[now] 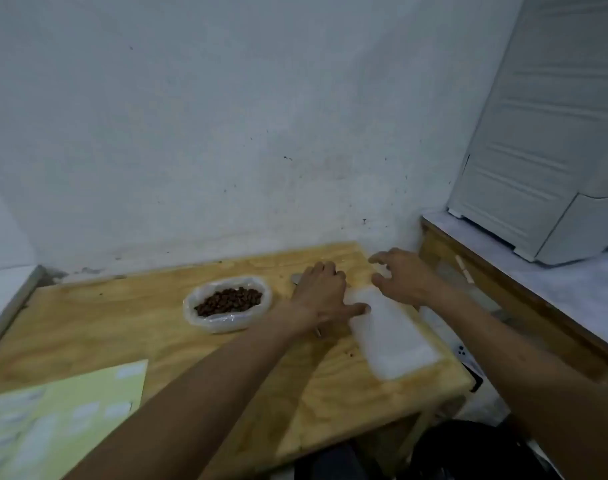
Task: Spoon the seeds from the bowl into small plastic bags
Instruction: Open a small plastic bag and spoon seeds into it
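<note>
While the left hand presses the limp, slippery bag stack, the right hand hovers open, empty; pinch one top edge.

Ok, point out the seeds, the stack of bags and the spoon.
seeds [228,301], head view, middle of the brown heap in the bowl
stack of bags [394,337], head view, bare middle of the top bag
spoon [296,278], head view, metal end past the left hand

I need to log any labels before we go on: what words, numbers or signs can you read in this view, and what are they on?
No text can be read in this view.
Green sheet at the table's near left corner: pale boxes that may hold print, too blurred to read.
Stack of small plastic bags: no print visible.
Bowl of seeds: no label visible.
White cabinet: no marking visible.
</note>
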{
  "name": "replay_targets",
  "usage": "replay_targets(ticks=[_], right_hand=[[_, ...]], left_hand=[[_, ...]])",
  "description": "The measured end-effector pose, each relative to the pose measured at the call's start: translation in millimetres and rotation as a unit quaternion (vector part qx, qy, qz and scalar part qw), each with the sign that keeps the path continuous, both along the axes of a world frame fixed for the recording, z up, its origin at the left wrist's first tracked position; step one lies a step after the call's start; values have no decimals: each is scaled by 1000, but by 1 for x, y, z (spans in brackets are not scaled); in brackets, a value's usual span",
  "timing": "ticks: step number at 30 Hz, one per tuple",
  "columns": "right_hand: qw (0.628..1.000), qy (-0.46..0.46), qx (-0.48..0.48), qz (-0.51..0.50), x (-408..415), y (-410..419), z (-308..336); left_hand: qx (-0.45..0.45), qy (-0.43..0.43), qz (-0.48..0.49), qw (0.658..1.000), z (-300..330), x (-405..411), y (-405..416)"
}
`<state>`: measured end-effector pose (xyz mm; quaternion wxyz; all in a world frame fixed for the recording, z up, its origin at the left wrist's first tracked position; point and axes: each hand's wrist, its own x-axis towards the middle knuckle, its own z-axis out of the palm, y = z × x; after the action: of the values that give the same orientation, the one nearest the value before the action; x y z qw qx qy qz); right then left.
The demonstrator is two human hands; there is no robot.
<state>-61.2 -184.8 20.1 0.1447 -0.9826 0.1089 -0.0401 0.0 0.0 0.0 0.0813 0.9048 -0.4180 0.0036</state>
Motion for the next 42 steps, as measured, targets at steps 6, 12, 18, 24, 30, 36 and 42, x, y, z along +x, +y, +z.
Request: replay_targets(ticks=[6,12,18,24,30,36,42], right_hand=[[994,105,-2,28,-10,-6,-22],[999,32,-2,36,-9,-14,-31],[996,-82,4,44,-9,-19,-22],[992,-87,24,86,-9,-16,5],[966,-248,65,33,2,10,52],[939,-254,229,-16,11,94,111],[897,-175,403,40,37,161,124]], left_hand=[[45,25,7,999,-18,-9,-8],[-16,37,21,999,-24,-14,-11],[-73,58,37,995,-18,-16,-12],[-265,91,26,960,-4,-15,-2],[-430,83,52,897,45,-11,28],[-523,-103,51,845,91,5,75],[-465,-221,63,855,85,10,125]])
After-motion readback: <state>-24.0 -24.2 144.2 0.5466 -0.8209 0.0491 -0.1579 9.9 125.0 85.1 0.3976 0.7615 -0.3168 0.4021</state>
